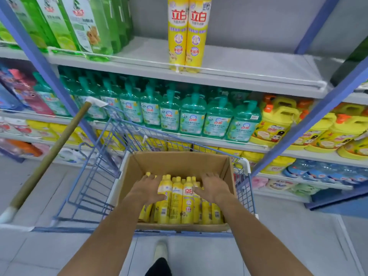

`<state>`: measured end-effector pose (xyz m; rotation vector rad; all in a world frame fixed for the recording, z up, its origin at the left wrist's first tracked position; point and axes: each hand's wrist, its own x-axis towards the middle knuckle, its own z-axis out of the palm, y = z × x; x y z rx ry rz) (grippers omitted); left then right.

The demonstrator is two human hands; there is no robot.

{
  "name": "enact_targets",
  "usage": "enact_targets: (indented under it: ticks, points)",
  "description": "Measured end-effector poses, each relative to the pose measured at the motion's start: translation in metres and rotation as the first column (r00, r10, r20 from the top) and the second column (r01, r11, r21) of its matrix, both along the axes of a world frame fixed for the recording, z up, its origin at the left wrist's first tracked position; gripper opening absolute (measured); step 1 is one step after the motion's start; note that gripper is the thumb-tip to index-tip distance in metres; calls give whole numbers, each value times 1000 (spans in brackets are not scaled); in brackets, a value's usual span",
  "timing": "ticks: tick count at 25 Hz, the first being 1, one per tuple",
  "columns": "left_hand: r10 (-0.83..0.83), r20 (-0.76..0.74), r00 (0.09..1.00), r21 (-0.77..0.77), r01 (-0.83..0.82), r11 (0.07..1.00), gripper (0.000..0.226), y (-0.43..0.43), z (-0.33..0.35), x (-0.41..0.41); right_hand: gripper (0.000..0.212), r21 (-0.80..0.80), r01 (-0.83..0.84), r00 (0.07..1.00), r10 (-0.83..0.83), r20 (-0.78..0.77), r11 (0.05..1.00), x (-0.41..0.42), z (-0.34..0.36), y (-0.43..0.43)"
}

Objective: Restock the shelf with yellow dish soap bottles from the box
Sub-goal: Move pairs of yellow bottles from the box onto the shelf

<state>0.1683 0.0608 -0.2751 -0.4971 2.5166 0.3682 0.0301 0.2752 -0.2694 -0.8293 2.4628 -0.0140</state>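
On upper shelf [239,62]: two yellow dish soap bottles [186,34] stand upright and touching at the front rail, the only ones of that kind seen there. Green bottles [83,24] stand further left.

Judged early in the restock, with most stock left to move.

Cardboard box [179,160] sits in blue shopping cart [95,176], top open. It holds many boxed bottles [179,200], same yellow label, packed close, caps up. Count not readable.

Left hand [146,189] lies over the bottles at the box's left side, fingers extended, thumb against one bottle, no closed grip. Right hand [214,188] is spread with straight fingers over the right-side bottles, holding nothing. No bottle lifted yet.
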Motion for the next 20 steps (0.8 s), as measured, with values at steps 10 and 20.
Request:
enact_targets:
  ticks: [10,20]
  points:
    - [39,141,989,186,-65,980,94,-45,-165,-50,68,131,162,957,-188,220,978,-27,-160,-39]
    - [425,5,905,240,-414,878,70,-30,-262,-88,54,48,450,828,-437,351,892,-59,-259,-61]
